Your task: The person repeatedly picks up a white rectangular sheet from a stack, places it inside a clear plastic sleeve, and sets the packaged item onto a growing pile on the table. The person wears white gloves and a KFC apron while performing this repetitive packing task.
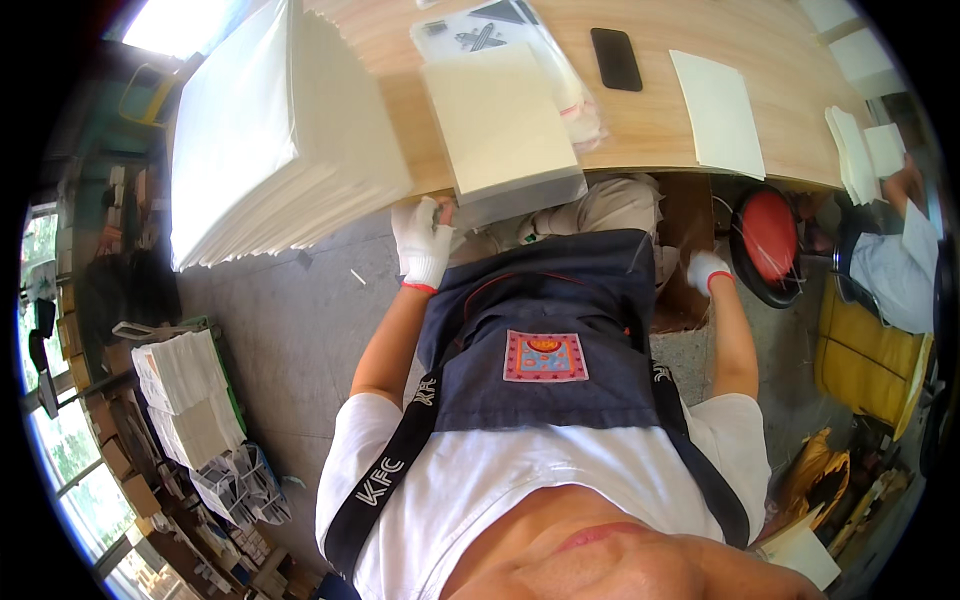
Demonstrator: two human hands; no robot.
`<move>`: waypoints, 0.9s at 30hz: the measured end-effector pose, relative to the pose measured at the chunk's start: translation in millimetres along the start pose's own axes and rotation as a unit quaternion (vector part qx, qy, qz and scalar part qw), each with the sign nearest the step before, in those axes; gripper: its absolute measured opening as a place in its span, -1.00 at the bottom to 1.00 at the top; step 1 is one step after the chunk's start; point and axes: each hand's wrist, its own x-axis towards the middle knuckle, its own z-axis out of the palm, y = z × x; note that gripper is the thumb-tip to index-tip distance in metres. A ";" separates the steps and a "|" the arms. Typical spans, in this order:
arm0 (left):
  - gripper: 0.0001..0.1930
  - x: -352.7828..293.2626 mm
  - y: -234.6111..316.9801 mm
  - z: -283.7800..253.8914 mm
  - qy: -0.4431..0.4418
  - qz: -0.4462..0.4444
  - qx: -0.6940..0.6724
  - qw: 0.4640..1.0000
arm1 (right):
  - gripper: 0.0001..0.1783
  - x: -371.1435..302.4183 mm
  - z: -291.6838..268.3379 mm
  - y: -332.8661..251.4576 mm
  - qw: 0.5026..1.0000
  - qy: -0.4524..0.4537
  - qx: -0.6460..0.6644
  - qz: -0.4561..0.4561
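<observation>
I sit at a wooden table (640,130) in a dark blue apron. My left hand (423,243), in a white glove with a red cuff, is up at the table's front edge, just below a thick stack of cream sheets (500,125) that overhangs the edge; the fingers curl and seem to touch the stack's lower left corner. My right hand (708,270), also gloved, is down beside my right thigh, under the table edge, fingers curled; nothing shows in it.
A tall pile of white sheets (270,130) fills the table's left. Clear plastic bags (520,40), a black phone (616,58) and a single cream sheet (717,112) lie further back. A red stool (768,235) stands to the right, beside another seated person (895,265). More paper stacks (185,395) sit on the floor left.
</observation>
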 end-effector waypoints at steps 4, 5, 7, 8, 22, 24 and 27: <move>-0.63 13.7 38.8 -15.7 0.049 0.272 0.239 0.931 | -0.65 -69.2 -104.0 -72.2 0.939 0.228 0.242 -0.089; -0.59 17.4 45.1 -16.7 0.007 0.301 0.258 0.918 | -0.69 -66.7 -118.0 -93.3 0.913 0.307 0.252 -0.093; -0.74 28.7 35.2 -3.8 0.034 0.362 0.181 0.914 | -0.58 -65.5 -153.8 -132.2 0.766 0.491 0.259 -0.324; -0.78 29.4 35.3 -2.4 0.041 0.367 0.170 0.914 | -0.51 -83.9 -178.7 -157.3 0.751 0.544 0.183 -0.325; -0.86 -0.3 24.3 21.4 0.095 -0.291 -0.388 0.869 | -0.78 -50.7 -154.5 -231.6 0.596 0.209 0.763 -0.139; -0.84 2.8 32.8 9.7 0.069 -0.236 -0.359 0.900 | -0.69 -52.6 -153.5 -223.6 0.665 0.140 0.722 -0.130; -0.79 11.7 81.0 -31.8 0.078 -0.098 -0.264 0.956 | -0.64 -57.0 -153.1 -233.7 0.552 -0.004 0.813 -0.187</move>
